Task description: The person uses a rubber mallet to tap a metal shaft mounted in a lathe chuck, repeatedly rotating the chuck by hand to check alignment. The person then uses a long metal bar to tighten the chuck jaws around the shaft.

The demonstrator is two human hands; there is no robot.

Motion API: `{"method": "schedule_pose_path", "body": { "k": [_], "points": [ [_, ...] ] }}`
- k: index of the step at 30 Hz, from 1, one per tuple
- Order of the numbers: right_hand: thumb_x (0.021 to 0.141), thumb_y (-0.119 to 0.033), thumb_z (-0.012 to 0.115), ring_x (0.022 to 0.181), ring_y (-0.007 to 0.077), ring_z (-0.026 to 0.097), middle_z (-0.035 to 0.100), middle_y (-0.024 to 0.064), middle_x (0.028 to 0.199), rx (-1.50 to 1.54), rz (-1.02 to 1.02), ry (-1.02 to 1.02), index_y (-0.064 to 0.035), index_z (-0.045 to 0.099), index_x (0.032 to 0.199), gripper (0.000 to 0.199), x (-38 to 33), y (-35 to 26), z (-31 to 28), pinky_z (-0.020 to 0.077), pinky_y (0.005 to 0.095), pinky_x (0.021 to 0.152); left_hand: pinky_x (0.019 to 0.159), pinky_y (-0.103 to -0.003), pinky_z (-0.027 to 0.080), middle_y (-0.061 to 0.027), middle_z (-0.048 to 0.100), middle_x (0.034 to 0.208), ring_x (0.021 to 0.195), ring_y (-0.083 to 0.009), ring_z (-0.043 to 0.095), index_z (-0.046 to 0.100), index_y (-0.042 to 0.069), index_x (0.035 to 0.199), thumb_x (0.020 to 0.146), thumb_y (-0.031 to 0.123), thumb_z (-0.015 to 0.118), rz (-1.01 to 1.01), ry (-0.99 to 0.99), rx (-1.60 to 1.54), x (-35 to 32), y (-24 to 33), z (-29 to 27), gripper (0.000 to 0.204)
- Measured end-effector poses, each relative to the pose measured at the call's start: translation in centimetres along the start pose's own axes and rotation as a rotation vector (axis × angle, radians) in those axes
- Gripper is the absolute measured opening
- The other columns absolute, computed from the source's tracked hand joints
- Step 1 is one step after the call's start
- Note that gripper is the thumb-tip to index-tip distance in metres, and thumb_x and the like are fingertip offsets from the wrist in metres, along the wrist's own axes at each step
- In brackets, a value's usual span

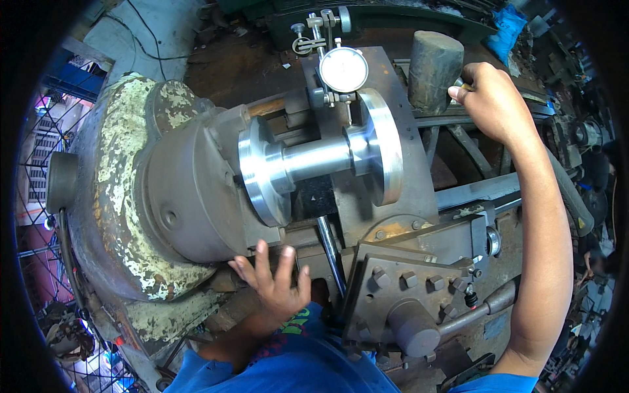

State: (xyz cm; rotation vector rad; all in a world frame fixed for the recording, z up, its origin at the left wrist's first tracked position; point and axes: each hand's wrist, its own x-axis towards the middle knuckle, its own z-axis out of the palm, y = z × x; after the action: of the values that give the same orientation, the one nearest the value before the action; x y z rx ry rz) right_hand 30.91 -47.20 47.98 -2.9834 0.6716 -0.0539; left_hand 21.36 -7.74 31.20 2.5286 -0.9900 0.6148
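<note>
A shiny flanged steel shaft (318, 160) is held at its left end in the jaws of the lathe chuck (190, 190). A round white dial indicator (344, 69) on a clamped stand has its stem pointing down by the right flange. My left hand (278, 288) is open below the chuck, fingers spread, with nothing in it. At the far right my right hand (488, 98) is closed beside a dark upright metal cylinder (436, 72). A bit of something yellowish shows at its fingers, but most is hidden. Whether the hand touches the cylinder, I cannot tell.
Near me stands a square tool post (406, 295) with several bolts and a lever handle (501, 295). The headstock (118, 196) with peeling paint fills the left. Lathe bed rails (478, 190) run right under my forearm. A blue plastic bag (508, 33) lies far right.
</note>
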Motion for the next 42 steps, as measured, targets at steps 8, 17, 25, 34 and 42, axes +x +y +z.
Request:
{"method": "schedule_pose_path", "body": {
  "k": [8,17,25,34,42],
  "points": [
    [0.092,-0.026,0.071,0.099,0.0383,0.072,0.072,0.0270,0.099,0.019,0.028,0.004,0.0032,0.074,0.107,0.033,0.0,0.2,0.3,0.0560,0.0480,0.088,0.104,-0.051,0.041,-0.0129,0.071,0.108,0.108,-0.0301,0.067,0.064,0.004,0.112,0.081,0.003,0.073,-0.031,-0.086,-0.619,-2.7,3.3,-0.7,0.033],
    [0.092,-0.027,0.071,0.098,0.0394,0.072,0.072,0.0270,0.098,0.013,0.009,0.006,0.0033,0.074,0.106,0.033,0.3,0.5,0.5,0.0556,0.0492,0.087,0.087,-0.052,0.049,-0.0143,0.061,0.103,0.093,-0.0282,0.059,0.047,0.003,0.130,0.087,0.004,0.058,0.104,0.168,-0.537,5.5,-0.2,-5.3,0.044],
    [0.092,-0.026,0.071,0.100,0.0389,0.071,0.072,0.0266,0.099,0.016,0.020,-0.007,0.0033,0.073,0.106,0.033,0.1,0.2,0.3,0.0555,0.0491,0.087,0.106,-0.040,0.045,-0.0212,0.065,0.124,0.119,-0.0291,0.061,0.063,-0.006,0.123,0.091,0.000,0.060,-0.131,0.262,-0.368,15.8,-1.5,-7.8,0.033],
    [0.093,-0.026,0.071,0.099,0.0378,0.072,0.073,0.0259,0.100,-0.018,0.011,-0.015,0.0033,0.073,0.108,0.033,0.3,0.1,0.0,0.0560,0.0489,0.088,0.102,-0.033,0.046,-0.0144,0.071,0.119,0.112,-0.0211,0.065,0.068,-0.001,0.125,0.093,0.012,0.074,-0.319,0.088,-0.313,20.8,-2.1,-9.6,0.035],
    [0.091,-0.022,0.073,0.096,0.0412,0.071,0.071,0.0278,0.097,0.058,0.014,0.059,0.0070,0.071,0.103,0.032,-0.1,-0.1,0.4,0.0532,0.0484,0.083,0.101,-0.036,0.047,-0.0175,0.071,0.122,0.114,-0.0260,0.066,0.069,0.003,0.126,0.092,0.017,0.073,-0.285,-0.080,-0.381,21.3,-3.5,-9.7,0.037]
  ]
}}
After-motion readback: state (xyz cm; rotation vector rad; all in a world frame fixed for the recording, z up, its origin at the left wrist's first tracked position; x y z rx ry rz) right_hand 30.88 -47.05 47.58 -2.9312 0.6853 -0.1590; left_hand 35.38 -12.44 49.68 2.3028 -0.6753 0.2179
